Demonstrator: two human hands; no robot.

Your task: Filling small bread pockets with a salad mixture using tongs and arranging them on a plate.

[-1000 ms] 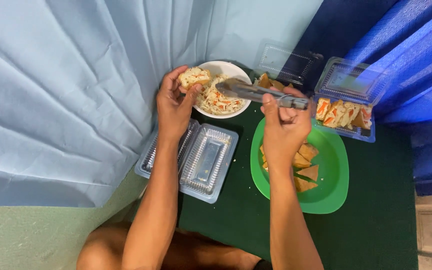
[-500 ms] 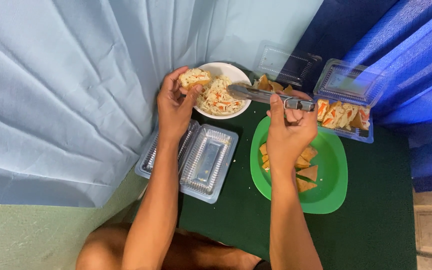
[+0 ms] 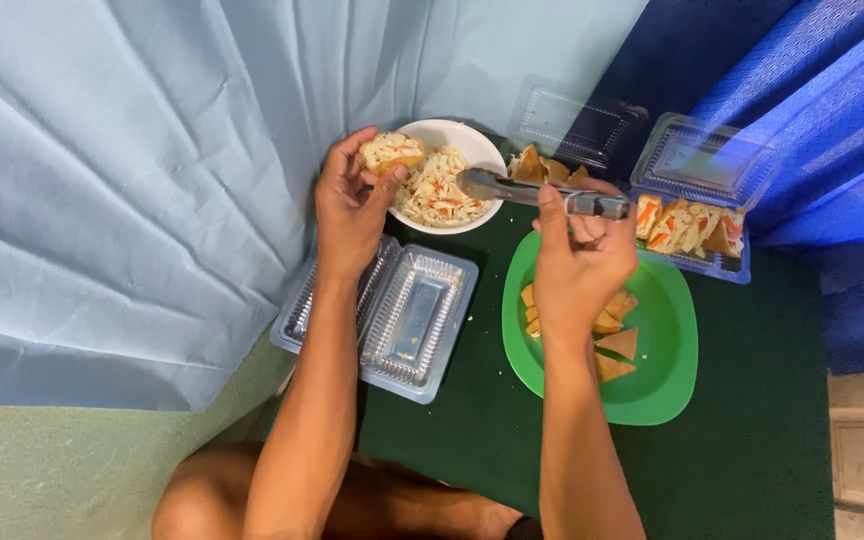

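My left hand [image 3: 349, 205] holds a small piece of bread topped with pale filling [image 3: 393, 151] at the left rim of a white bowl [image 3: 482, 153] of shredded salad with orange bits. In my right hand [image 3: 582, 255] is a pair of metal tongs [image 3: 529, 192], their tips over the bowl's right edge. Under my right wrist sits a green plate [image 3: 664, 352] with several triangular bread pieces [image 3: 614, 340].
An open clear plastic box [image 3: 407, 312], empty, lies by my left forearm. A clear box of filled triangles [image 3: 690, 230] stands at the right, another clear box with bread [image 3: 558, 135] behind the bowl. Pale blue and dark blue cloth hang behind the green tabletop [image 3: 752, 440].
My right hand has drawn the tongs back to the right, from over the salad to the bowl's right rim. The left hand stays put with the filled bread.
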